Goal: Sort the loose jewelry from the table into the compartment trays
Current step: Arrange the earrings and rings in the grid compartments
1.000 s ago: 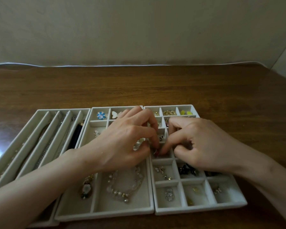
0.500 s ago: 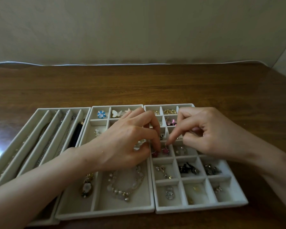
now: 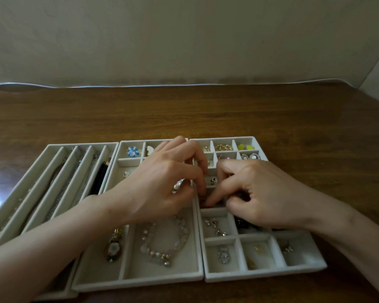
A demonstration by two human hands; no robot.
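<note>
Three pale felt trays lie side by side: a long-slot tray [image 3: 53,171], a middle tray [image 3: 140,278] and a small-compartment tray [image 3: 260,274]. My left hand [image 3: 162,184] reaches over the middle tray. Its thumb and forefinger pinch a small dark reddish earring [image 3: 202,199] in a left-column compartment of the small-compartment tray. My right hand [image 3: 265,193] lies over that tray with its forefinger stretched down into the same compartment, tip touching the piece. Its other fingers are curled under. The hands hide that compartment's floor.
A pearl bracelet [image 3: 164,243] and a flower pendant [image 3: 114,248] lie in the middle tray. A blue flower piece [image 3: 132,151], gold rings [image 3: 223,147] and yellow studs [image 3: 245,147] fill back compartments. Chains and a dark tassel [image 3: 100,180] lie in the long slots. Bare wooden table [image 3: 184,114] stretches behind.
My right hand has dropped back toward me and its forefinger has gone down into the compartment beside my left fingertips. My left hand has hardly moved.
</note>
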